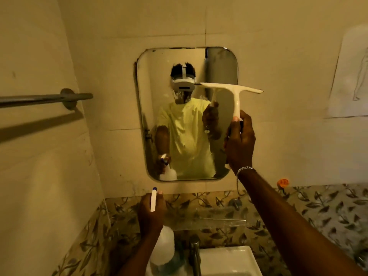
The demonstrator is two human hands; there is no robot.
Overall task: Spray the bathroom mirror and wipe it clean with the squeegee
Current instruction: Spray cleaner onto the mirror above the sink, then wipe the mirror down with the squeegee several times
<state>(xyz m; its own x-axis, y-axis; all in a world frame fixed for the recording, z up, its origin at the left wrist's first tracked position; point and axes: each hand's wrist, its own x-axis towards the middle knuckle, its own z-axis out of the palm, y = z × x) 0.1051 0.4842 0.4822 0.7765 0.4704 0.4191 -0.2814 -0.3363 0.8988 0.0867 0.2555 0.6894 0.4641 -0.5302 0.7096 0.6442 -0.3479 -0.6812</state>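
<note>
The rounded wall mirror (159, 108) hangs ahead with smears and spray marks on its glass. My right hand (240, 140) grips the handle of a white squeegee (233, 90); its blade is level, raised over the mirror's upper right edge, half past the frame onto the tile. My left hand (152, 214) holds a white spray bottle (162, 248) with a blue-tipped nozzle, low below the mirror and pointing up at it. Whether the blade touches the glass cannot be told.
A metal towel bar (45, 98) juts from the left wall. Under the mirror sits a clear glass shelf (209, 222), then a tap (194, 251) and a white basin (229, 259). A paper sketch (352, 76) hangs at right, with an orange object (283, 182) on the tile border.
</note>
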